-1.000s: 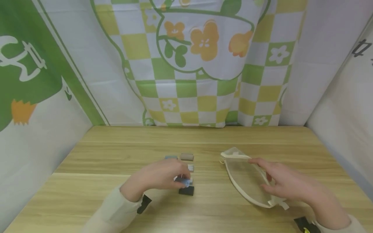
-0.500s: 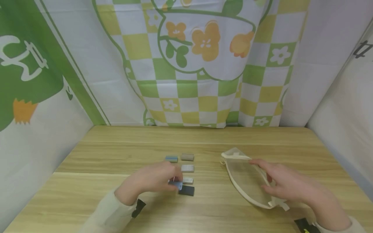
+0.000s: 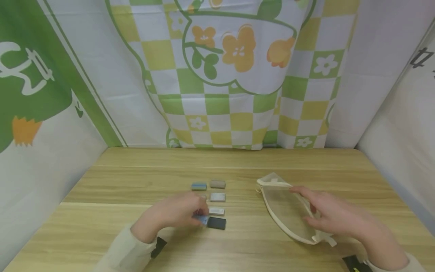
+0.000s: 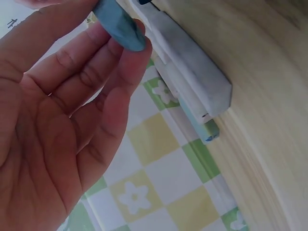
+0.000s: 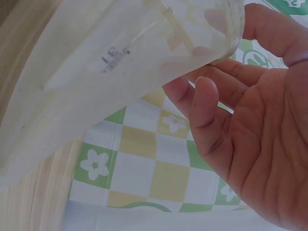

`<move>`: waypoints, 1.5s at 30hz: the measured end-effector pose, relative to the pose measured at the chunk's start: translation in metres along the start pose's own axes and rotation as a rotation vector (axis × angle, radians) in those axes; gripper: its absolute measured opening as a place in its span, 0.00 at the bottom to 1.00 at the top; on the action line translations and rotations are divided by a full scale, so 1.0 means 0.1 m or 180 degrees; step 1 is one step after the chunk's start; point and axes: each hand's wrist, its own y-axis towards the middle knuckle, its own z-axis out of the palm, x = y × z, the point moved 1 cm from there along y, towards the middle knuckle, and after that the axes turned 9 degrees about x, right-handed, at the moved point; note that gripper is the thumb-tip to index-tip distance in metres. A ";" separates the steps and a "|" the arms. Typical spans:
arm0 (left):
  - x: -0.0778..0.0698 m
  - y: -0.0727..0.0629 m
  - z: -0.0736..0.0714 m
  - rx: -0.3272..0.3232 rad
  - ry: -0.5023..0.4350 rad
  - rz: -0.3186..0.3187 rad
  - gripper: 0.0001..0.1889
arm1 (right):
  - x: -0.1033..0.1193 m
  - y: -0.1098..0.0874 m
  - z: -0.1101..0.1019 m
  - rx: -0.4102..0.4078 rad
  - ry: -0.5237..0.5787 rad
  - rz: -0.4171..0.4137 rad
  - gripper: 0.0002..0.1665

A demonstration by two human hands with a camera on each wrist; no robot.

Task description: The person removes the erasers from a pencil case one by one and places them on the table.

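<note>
My left hand pinches a blue eraser at the near left of a small group of erasers. In the left wrist view the blue eraser shows its rounded end between thumb and fingertips. Right beside it lies a black eraser. Farther back are a slim white eraser and a wider whitish one. On the right, my right hand holds the edge of a translucent pouch with a cream zip border. Some fingertips show through its film in the right wrist view.
At the back of the group lie a brown eraser and a blue-green striped eraser. Another small piece is mostly hidden behind my left hand. A checked, flowered curtain hangs behind the wooden table.
My left hand has moved left and a little nearer with the blue eraser, lowering it beside the black one. More of the erasers behind it now show. My right hand and the pouch stay put.
</note>
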 end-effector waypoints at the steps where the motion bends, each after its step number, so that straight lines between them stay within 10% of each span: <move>1: 0.01 0.00 0.00 -0.0011 0.0009 0.0023 0.05 | 0.00 0.00 0.00 0.0003 0.0002 0.0015 0.42; 45: 0.02 0.08 0.14 0.0151 -0.0093 -0.0223 0.07 | -0.05 0.09 0.19 0.0246 -0.0134 0.0015 0.29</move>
